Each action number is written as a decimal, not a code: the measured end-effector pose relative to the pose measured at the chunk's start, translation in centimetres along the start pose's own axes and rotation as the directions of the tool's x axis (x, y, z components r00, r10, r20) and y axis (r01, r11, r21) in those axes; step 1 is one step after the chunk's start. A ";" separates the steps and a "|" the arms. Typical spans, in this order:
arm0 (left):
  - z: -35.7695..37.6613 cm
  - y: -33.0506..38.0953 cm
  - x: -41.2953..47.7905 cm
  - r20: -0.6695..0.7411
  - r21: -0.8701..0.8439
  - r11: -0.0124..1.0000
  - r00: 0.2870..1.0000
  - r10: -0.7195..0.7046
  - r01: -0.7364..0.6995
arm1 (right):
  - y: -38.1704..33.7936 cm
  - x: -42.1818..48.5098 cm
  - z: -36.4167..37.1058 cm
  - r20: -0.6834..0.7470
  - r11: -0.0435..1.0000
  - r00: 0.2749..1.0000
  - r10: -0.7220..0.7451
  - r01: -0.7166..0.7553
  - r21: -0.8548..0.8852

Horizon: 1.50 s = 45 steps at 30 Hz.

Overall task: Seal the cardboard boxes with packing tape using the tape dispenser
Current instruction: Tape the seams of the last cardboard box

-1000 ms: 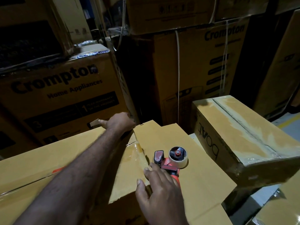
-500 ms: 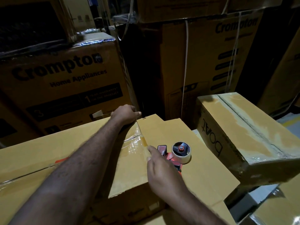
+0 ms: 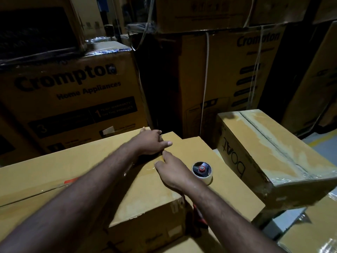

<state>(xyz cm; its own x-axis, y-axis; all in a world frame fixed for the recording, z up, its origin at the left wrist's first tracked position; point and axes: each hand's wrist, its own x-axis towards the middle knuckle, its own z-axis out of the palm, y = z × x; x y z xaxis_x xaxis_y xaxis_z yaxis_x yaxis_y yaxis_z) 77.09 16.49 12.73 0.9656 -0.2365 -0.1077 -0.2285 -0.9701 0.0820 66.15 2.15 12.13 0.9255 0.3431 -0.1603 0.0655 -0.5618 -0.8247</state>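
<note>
Warehouse or stockroom, dimly lit. Packed with stacked cardboard cartons marked "Crompton Home Appliances", some bound with white strapping. Yellow line on grey floor.

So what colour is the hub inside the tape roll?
The hub is red, clearest in head view.

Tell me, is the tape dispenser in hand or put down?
Put down: the tape dispenser lies on the box flap, beside the right hand, ungripped.
</note>
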 end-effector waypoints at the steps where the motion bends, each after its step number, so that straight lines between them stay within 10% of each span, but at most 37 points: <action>1: 0.3 -0.2 -0.2 0.008 -0.011 1.000 1.000 0.025 -0.025 | 0.0 0.2 0.1 -0.005 1.000 1.000 0.012 -0.012 0.025; 22: 1.3 -0.5 -0.8 -0.096 -0.044 0.999 0.995 0.016 -0.021 | 7.1 -10.5 4.4 -0.354 0.972 0.918 -0.179 0.221 0.080; 29: 1.3 1.0 -2.1 -0.055 -0.022 1.000 0.998 -0.023 0.022 | 6.8 -9.9 3.6 -0.529 0.949 0.788 -0.314 0.266 -0.167; 39: -2.7 5.1 -10.8 -0.096 -0.129 0.991 0.994 -0.052 0.039 | 6.1 -10.2 3.6 -0.539 0.955 0.804 -0.252 0.296 -0.005; 45: 1.1 8.2 -23.7 -0.216 -0.129 0.990 0.973 -0.086 0.059 | 5.0 -11.5 4.5 -0.461 0.824 0.695 -0.552 0.540 -0.172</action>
<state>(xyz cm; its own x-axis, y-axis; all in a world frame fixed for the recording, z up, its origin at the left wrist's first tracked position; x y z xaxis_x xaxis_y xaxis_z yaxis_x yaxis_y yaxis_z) 52.22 14.12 14.81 0.9857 -0.1344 0.1017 -0.1528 -0.9673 0.2024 54.15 -1.20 7.46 0.7792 0.2011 0.5937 0.6177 -0.4070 -0.6729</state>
